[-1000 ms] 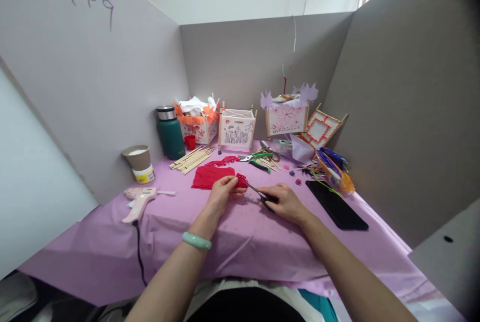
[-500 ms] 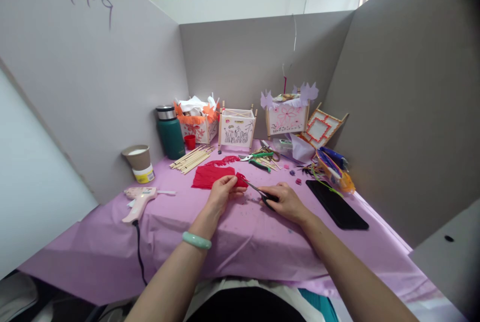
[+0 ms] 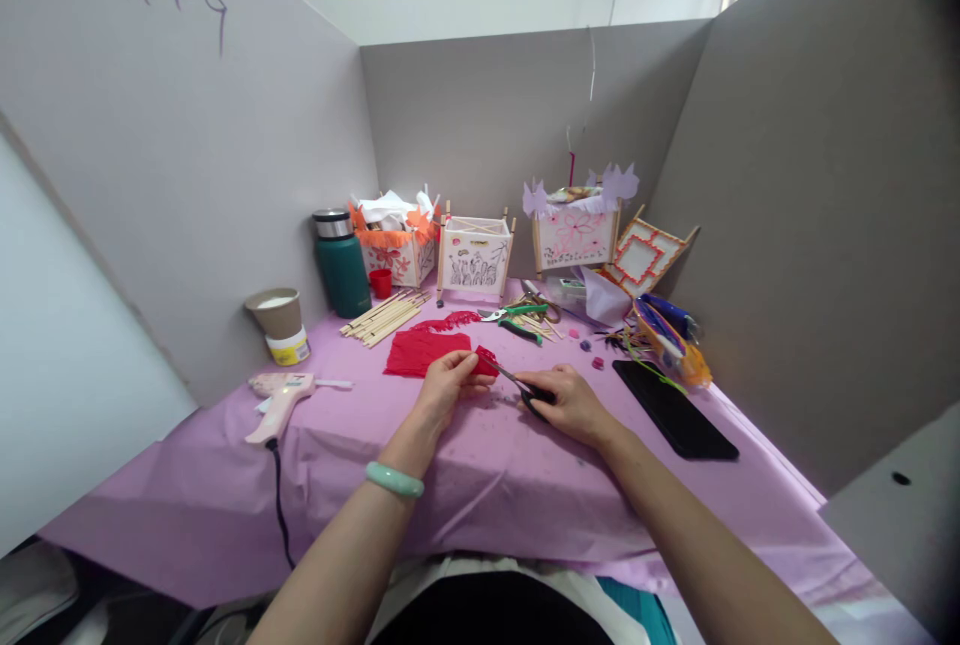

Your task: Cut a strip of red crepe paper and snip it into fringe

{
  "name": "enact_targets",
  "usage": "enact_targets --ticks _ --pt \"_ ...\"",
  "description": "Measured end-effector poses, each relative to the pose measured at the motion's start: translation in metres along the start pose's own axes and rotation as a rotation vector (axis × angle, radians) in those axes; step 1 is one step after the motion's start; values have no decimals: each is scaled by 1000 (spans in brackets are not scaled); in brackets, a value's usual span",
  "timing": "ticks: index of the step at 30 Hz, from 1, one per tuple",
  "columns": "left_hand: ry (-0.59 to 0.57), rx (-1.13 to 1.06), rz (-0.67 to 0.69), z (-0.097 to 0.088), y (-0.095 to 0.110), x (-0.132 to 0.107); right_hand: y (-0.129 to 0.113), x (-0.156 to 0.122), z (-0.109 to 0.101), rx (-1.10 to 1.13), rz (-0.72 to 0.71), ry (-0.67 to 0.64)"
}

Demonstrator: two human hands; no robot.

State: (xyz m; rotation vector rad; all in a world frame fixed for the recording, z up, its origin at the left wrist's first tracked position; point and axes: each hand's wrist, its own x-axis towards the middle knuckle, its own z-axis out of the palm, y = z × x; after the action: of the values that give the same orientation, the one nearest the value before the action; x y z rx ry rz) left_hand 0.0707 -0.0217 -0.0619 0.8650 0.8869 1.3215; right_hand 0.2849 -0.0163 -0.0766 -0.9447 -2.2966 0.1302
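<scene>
My left hand pinches the edge of a piece of red crepe paper that lies on the purple tablecloth. A green bangle circles that wrist. My right hand grips small black scissors, whose blades point left and touch the red paper just beside my left fingers. Tiny red scraps dot the cloth under both hands.
A pink glue gun lies at the left, its cord hanging off the front edge. A black phone lies at the right. Behind stand a green flask, wooden sticks, green pruners and three paper lanterns. Grey partitions enclose the table.
The scissors' blades have shifted slightly at the red paper's edge; both hands stay almost where they were.
</scene>
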Motion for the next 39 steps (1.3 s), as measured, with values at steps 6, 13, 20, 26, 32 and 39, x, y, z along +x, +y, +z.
enact_targets --ticks 6,13,20,26,32,39 --pt "3 8 -3 0 0 -1 -1 0 -1 6 9 1" --pt "-7 -5 0 -1 -1 0 2 0 -1 -12 11 -1" --pt "-12 -20 11 -3 -2 3 -1 -1 -2 -7 16 9" --pt "22 -101 18 -4 0 3 -3 -2 -6 21 9 -5" --pt "40 -134 13 -3 3 1 -2 -3 -7 30 12 -12" --pt "15 -111 3 -3 2 2 -2 -3 -6 21 16 -15"
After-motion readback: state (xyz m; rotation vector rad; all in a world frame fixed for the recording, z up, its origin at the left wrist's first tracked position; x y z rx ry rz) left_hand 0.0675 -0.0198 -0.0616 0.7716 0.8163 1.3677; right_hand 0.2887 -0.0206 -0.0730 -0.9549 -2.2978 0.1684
